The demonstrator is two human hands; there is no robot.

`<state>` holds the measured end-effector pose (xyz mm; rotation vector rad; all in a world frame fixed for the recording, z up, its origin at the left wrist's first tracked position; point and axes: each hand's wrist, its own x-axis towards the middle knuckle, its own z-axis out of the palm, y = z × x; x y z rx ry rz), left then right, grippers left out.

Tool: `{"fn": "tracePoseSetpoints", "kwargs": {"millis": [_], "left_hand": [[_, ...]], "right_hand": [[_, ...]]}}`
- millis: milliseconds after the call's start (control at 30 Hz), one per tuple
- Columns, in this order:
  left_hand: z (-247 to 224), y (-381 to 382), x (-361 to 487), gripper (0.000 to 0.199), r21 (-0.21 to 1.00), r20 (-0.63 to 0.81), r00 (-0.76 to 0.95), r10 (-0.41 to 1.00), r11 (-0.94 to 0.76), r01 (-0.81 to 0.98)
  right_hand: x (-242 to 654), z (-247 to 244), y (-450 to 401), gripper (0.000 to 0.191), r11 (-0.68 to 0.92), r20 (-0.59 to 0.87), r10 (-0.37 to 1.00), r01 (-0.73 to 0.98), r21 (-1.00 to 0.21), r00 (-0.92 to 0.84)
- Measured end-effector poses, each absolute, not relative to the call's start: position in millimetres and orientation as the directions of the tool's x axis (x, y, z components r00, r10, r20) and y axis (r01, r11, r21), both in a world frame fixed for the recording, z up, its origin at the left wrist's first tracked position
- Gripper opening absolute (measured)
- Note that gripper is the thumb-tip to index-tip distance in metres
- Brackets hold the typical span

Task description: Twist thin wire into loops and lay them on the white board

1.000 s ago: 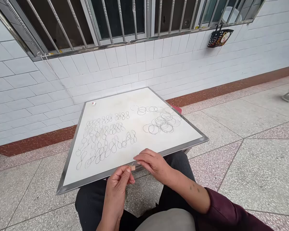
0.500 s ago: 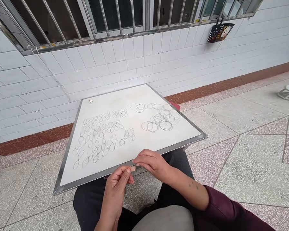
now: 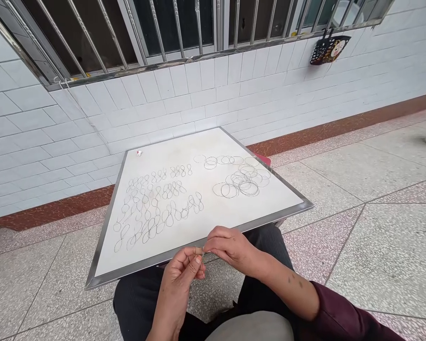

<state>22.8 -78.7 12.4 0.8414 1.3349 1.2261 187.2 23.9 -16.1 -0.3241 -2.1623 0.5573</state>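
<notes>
Tiled wall (image 3: 184,92) bkgd | L grip (image 3: 180,274): thumb-finger pinch on thin strand (image 3: 203,256), just nearside of worktop (image 3: 255,213) | R grip (image 3: 234,251): fingertips pinched on same, beside L | fig-8 loops (image 3: 149,232) left, rings (image 3: 248,195) right | best: L steady, R light

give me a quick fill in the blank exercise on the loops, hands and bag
The figure-eight loops lie to the ____ of the round loops.
The left hand pinches a thin strand between finger and ____.
A purple sleeve shows on the ____ arm.
The bag hangs below the barred ____.

Missing words: left; thumb; right; window
</notes>
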Motion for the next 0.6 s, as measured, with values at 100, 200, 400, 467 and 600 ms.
{"fn": "tracePoseSetpoints", "kwargs": {"millis": [100,200,400,467,600], "left_hand": [[12.4,-77.5,22.8,0.042,0.94,-0.274,-0.143,0.951,0.233,-0.249],[10.4,-77.5,22.6,0.047,0.91,-0.303,-0.12,0.945,0.25,-0.33],[5.3,-80.6,22.7,0.044,0.799,-0.366,-0.032,0.93,0.297,-0.523],[4.1,-81.1,23.1,0.044,0.79,-0.376,-0.034,0.926,0.301,-0.535],[3.0,-81.8,24.0,0.04,0.798,-0.375,-0.03,0.926,0.307,-0.519]], "right_hand": [[187.2,-18.1,22.8,0.018,0.875,0.676,0.387,0.019,-0.483,-0.628],[187.3,-19.6,21.8,0.02,0.88,0.672,0.378,0.021,-0.474,-0.637],[188.7,-15.6,20.8,0.023,0.886,0.692,0.356,-0.008,-0.463,-0.628],[189.0,-13.3,20.3,0.024,0.881,0.684,0.349,-0.025,-0.473,-0.641],[189.2,-12.5,20.2,0.023,0.856,0.663,0.358,-0.053,-0.515,-0.657]]}}
